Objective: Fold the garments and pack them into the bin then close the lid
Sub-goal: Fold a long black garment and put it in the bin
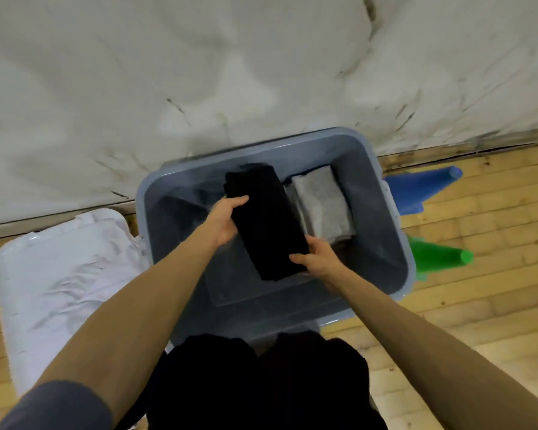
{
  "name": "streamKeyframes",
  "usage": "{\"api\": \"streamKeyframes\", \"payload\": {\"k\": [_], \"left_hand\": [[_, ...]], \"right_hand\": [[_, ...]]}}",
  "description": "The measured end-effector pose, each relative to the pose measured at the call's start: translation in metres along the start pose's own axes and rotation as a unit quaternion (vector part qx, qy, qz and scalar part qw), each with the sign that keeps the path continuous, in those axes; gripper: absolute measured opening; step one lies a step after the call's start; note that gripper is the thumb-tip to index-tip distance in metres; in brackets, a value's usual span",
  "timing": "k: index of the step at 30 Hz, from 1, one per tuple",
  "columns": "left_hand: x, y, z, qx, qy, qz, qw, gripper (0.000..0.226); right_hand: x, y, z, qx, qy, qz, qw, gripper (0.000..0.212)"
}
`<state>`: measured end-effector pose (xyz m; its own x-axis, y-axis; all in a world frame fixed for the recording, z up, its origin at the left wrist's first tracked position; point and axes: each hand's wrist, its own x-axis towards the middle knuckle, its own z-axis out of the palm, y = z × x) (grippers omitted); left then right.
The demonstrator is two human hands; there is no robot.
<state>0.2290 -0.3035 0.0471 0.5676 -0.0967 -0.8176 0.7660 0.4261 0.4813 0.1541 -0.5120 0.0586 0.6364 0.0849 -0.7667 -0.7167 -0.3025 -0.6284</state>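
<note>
1. hands over the grey bin (385, 212): left hand (224, 220) grips the far side of a folded black garment (266, 221), right hand (316, 259) grips its near corner.
2. black garment sits inside the bin opening, just beside a folded grey garment (322, 203) on the bin's right.
3. white lid (59, 274) lies on the floor left of the bin.

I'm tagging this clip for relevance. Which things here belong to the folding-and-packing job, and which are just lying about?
Job: folded black garment held by left hand and right hand; folded grey garment; grey plastic bin; white plastic lid.

Lying about: blue cone; green cone.
</note>
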Motion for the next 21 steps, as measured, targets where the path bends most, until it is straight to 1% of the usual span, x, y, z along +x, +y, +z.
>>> {"api": "streamKeyframes", "payload": {"k": [2,6,10,13,14,15,16,18,19,21], "left_hand": [[0.03,-0.014,-0.003,-0.002,0.003,-0.009,1.0,0.039],[0.078,-0.036,-0.001,-0.015,-0.002,-0.011,1.0,0.025],[0.108,-0.046,0.001,-0.013,-0.008,-0.033,0.999,0.021],[0.122,-0.05,-0.001,0.016,-0.021,-0.067,0.997,0.028],[0.125,-0.05,-0.002,0.031,-0.014,-0.068,0.997,0.025],[0.128,-0.049,-0.003,0.046,-0.004,-0.055,0.997,0.018],[0.131,-0.049,-0.005,0.075,0.013,-0.028,0.997,0.018],[0.141,-0.05,-0.009,0.172,0.068,0.05,0.981,0.035],[0.142,-0.049,-0.011,0.215,0.084,0.084,0.969,0.036],[0.144,-0.046,-0.013,0.256,0.082,0.12,0.956,0.031]], "right_hand": [[0.023,0.021,0.001,0.009,0.019,0.015,1.0,0.039],[0.055,0.045,0.002,0.037,0.053,0.052,0.997,0.043],[0.077,0.059,0.002,0.049,0.089,0.061,0.993,0.041],[0.09,0.072,0.001,0.056,0.101,0.079,0.99,0.039],[0.093,0.075,0.002,0.061,0.102,0.087,0.989,0.039],[0.095,0.077,0.002,0.072,0.103,0.096,0.987,0.039],[0.097,0.08,0.003,0.087,0.1,0.106,0.985,0.039],[0.102,0.084,0.006,0.13,0.097,0.124,0.979,0.04],[0.102,0.084,0.007,0.144,0.1,0.128,0.976,0.041],[0.103,0.082,0.009,0.153,0.111,0.132,0.973,0.039]]}}
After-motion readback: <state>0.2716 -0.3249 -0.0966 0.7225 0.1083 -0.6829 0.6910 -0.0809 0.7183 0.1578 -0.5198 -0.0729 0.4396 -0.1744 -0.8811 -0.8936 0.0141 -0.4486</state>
